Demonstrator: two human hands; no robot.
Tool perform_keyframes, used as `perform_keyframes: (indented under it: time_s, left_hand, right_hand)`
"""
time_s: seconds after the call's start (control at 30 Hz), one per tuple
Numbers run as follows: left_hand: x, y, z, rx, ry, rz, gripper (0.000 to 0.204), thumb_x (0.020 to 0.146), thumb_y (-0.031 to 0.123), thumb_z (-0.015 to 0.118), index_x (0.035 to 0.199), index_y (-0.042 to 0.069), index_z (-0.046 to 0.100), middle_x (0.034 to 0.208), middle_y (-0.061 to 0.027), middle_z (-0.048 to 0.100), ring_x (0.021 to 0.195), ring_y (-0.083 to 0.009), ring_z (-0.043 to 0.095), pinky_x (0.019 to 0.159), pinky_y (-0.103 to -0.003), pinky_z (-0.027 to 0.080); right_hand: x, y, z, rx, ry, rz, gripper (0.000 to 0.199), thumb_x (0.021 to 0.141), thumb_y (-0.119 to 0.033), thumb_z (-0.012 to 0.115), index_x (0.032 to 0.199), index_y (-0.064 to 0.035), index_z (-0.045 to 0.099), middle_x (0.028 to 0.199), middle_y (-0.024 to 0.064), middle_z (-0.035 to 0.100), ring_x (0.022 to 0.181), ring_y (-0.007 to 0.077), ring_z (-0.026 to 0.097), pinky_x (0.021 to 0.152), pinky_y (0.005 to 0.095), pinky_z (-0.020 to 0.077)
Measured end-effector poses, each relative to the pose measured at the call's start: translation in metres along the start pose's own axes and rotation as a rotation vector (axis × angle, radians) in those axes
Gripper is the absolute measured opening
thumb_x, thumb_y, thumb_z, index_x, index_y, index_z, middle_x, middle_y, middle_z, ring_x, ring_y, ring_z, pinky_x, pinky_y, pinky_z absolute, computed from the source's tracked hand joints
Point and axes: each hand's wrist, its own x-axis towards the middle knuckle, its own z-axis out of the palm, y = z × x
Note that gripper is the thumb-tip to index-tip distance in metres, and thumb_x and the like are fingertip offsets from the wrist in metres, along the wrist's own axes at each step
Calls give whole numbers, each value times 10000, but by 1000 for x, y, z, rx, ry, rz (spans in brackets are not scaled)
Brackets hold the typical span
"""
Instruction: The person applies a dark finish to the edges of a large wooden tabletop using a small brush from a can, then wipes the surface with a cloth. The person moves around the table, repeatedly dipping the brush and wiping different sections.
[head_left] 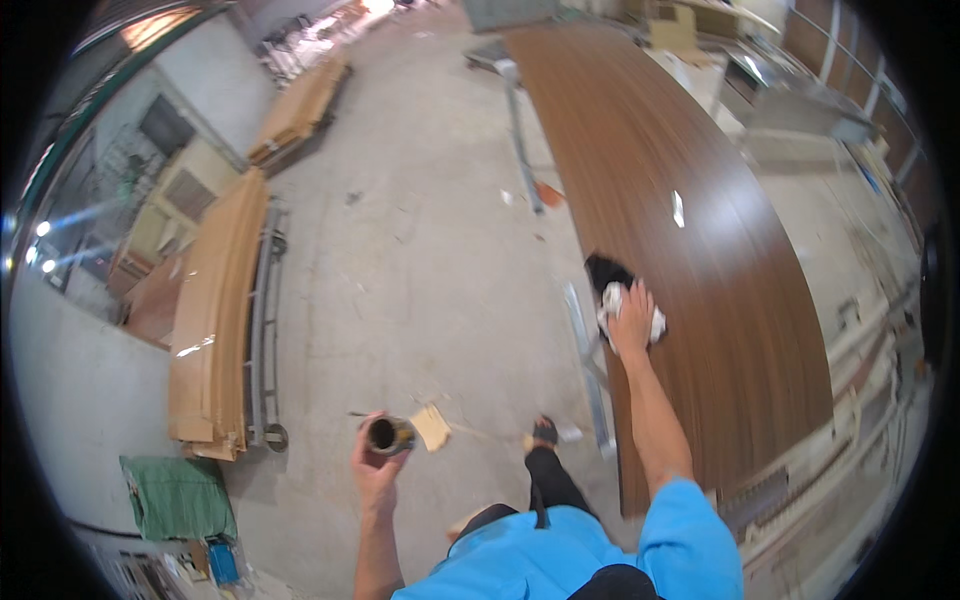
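A long dark-brown wood-grain panel (720, 350) stretches away on my right, resting on metal supports. My right hand (631, 320) presses a crumpled white rag (657, 326) against its left edge. Just beyond the rag lies a black cloth (606, 270), partly over the edge. Off to the left, over the floor, my left hand (374, 468) grips a small round can (403, 437), its dark mouth facing up. A thin dark stick-like piece pokes out beside the fingers; what it is I cannot make out.
Stacked wooden boards (215, 330) lean on a wheeled cart at the left, with another stack (300, 105) farther back. A green sack (180, 497) sits lower left. Grey metal trestle legs (585, 345) stand under the panel's edge. A tan scrap (431, 427) lies on the floor.
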Motion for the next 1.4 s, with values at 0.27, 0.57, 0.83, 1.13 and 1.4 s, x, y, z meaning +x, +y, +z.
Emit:
perform_keyframes:
  time_s: [0.27, 0.57, 0.83, 1.13, 1.4]
  left_hand:
    - [199, 40, 48, 2, -265, 164, 714, 730, -51, 832, 1405, -8, 601, 1457, -102, 526, 1401, -238, 496, 1206, -409, 385]
    - [435, 35, 136, -38, -221, 110, 728, 752, -41, 777, 1445, 0, 559, 1482, -97, 532, 1366, -220, 529, 1143, -373, 448]
    - [633, 3, 171, -9, -133, 228, 775, 732, -58, 719, 1481, -31, 521, 1539, -140, 520, 1362, -240, 550, 1099, -379, 497]
    - [842, -22, 238, 20, -427, 279, 759, 742, 6, 730, 1472, -39, 529, 1545, -136, 513, 1379, -247, 525, 1114, -389, 468]
    - [881, -88, 380, 130, -815, 122, 797, 710, 38, 791, 1460, -43, 534, 1520, -140, 524, 1409, -259, 507, 1144, -392, 453]
  right_hand:
    - [-4, -18, -1, -13, -74, 236, 649, 742, -138, 778, 1345, 33, 608, 1513, 242, 512, 1535, 417, 320, 1242, 553, 260]
    - [311, 8, 109, 70, -195, -243, 750, 686, -65, 810, 1400, -17, 587, 1579, 269, 438, 1516, 400, 362, 1259, 488, 306]
    - [543, -154, 261, 203, 278, -281, 493, 751, -103, 769, 1206, 38, 641, 1356, 262, 596, 1304, 418, 539, 1132, 520, 412]
    - [247, 37, 266, -223, 344, 1151, 637, 926, -175, 685, 1482, 62, 483, 1579, 296, 441, 1494, 433, 387, 1261, 500, 275]
    - [279, 270, 222, -681, 345, 1584, 592, 921, -477, 698, 1218, 35, 664, 1297, 218, 625, 1264, 392, 544, 1080, 542, 403]
